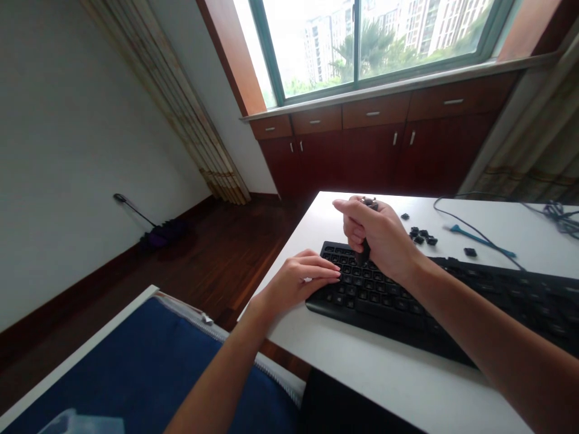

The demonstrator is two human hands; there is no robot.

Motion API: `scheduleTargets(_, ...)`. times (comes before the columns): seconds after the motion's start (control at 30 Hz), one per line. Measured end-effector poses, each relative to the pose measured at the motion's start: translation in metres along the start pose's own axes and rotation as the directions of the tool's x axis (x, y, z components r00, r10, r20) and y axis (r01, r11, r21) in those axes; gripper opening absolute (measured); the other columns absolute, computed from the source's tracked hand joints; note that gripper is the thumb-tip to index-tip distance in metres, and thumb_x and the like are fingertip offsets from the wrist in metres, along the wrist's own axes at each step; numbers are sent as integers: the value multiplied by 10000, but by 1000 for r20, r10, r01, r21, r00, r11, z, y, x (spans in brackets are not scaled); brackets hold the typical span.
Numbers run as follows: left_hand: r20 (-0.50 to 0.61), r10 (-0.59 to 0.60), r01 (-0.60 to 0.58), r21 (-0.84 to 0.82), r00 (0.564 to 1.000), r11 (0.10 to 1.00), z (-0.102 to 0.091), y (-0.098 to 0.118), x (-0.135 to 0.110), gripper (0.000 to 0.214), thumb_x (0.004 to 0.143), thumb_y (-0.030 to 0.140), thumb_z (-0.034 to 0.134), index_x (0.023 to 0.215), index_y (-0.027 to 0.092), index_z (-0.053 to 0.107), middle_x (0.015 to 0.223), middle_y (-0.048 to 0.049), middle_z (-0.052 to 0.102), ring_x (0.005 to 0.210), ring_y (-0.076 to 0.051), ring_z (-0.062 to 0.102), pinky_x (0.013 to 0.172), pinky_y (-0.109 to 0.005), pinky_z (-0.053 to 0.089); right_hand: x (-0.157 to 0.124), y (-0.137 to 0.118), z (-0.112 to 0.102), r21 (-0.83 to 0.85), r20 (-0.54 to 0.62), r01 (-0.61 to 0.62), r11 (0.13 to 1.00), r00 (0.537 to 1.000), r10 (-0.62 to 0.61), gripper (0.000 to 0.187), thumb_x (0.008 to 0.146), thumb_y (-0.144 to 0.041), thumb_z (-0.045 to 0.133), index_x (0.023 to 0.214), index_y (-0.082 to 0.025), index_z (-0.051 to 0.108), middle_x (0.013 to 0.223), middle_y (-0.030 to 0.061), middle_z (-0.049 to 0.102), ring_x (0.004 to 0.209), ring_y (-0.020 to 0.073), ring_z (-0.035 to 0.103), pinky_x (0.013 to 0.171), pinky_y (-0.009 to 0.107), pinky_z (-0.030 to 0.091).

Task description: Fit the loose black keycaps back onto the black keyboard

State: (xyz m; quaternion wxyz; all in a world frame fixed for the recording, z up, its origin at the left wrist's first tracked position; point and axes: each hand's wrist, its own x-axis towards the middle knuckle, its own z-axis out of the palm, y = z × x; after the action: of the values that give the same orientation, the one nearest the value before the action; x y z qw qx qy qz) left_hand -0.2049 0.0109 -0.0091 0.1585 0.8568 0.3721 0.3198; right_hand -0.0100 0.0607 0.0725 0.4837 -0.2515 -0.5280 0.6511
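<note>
A dark tool (364,253) is gripped in the closed right hand (377,238), its lower end pressed among the keys of a black keyboard (384,295) on a white desk (384,355). The open left hand (294,283) is rested on the keys – a slip under that pressure could mar nearby keys or knock the loose keycaps (420,235) lying beside the keyboard.

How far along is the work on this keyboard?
Done: a small cluster of loose black keycaps sits off the board on the white desk. In hand: the right hand grips a small black tool against the keys. Left: most keys remain seated on the black keyboard, with the left hand resting on it.
</note>
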Motion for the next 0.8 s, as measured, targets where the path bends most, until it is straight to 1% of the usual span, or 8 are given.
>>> scheduleTargets(0.2, 37, 7, -9, 33, 999, 999, -4, 3, 1, 222, 963, 212, 619, 1116, 284, 763, 1101, -54, 755, 995, -190, 651, 879, -353, 551, 1, 0, 4, -2, 15, 7, 1000, 1000, -7, 449, 845, -337, 694, 538, -218, 389, 473, -79, 373, 419, 70, 302, 379, 243, 250)
scheduleTargets(0.33, 35, 18, -18, 25, 999, 1000, -3, 3, 1, 204, 954, 216, 633, 1096, 280, 765, 1115, -55, 754, 1019, -197, 660, 904, -363, 553, -2, 7, 5, 15, 39, 9, 1000, 999, -9, 433, 844, -342, 683, 543, -220, 396, 464, -81, 378, 409, 69, 309, 391, 245, 254)
scheduleTargets(0.4, -4, -12, 12, 15, 1000, 1000, -2, 3, 0, 200, 924, 252, 683, 1111, 256, 752, 1112, -63, 755, 1027, -207, 667, 925, -369, 552, -3, 13, 6, 27, 41, 21, 999, 999, -22, 428, 841, -348, 678, 543, -219, 400, 458, -79, 388, 409, 69, 319, 401, 246, 258)
scheduleTargets(0.47, -45, -81, 82, 13, 996, 997, -2, 4, -2, 273, 905, 282, 711, 1173, 233, 713, 1100, -69, 749, 994, -201, 676, 912, -353, 558, -4, 17, 9, 16, 40, 36, 999, 998, -37, 448, 838, -360, 681, 523, -216, 398, 444, -75, 391, 409, 68, 326, 409, 246, 260)
scheduleTargets(0.57, -123, -163, 166, 17, 979, 986, -2, 5, -4, 268, 957, 254, 634, 1221, 214, 653, 1064, -55, 731, 888, -153, 679, 832, -286, 565, -5, 17, 18, 21, 40, 57, 998, 998, -57, 503, 837, -358, 675, 464, -216, 370, 400, -72, 355, 388, 63, 300, 403, 253, 235)
scheduleTargets(0.7, -287, -165, 203, 108, 944, 973, -2, 2, -5, 227, 994, 211, 535, 1203, 203, 625, 1043, -46, 716, 857, -139, 667, 833, -277, 564, -5, 19, 29, 107, 48, 182, 977, 981, -188, 517, 851, -351, 643, 452, -225, 339, 402, -74, 309, 391, 69, 283, 411, 265, 218)
scheduleTargets(0.77, -342, -172, 234, 149, 924, 961, -1, 0, -5, 218, 993, 200, 514, 1183, 198, 621, 1028, -45, 712, 870, -148, 666, 828, -279, 568, -5, 29, 29, 52, 68, 211, 976, 975, -214, 521, 868, -396, 629, 459, -224, 357, 422, -70, 308, 407, 74, 288, 419, 266, 219)
scheduleTargets(0.8, -357, -177, 248, 165, 917, 955, 0, -1, -5, 216, 990, 192, 509, 1175, 197, 620, 1017, -44, 710, 871, -151, 666, 816, -275, 570, -5, 36, 28, 10, 74, 199, 980, 977, -199, 526, 873, -423, 626, 460, -223, 368, 427, -70, 302, 411, 76, 281, 418, 266, 214)
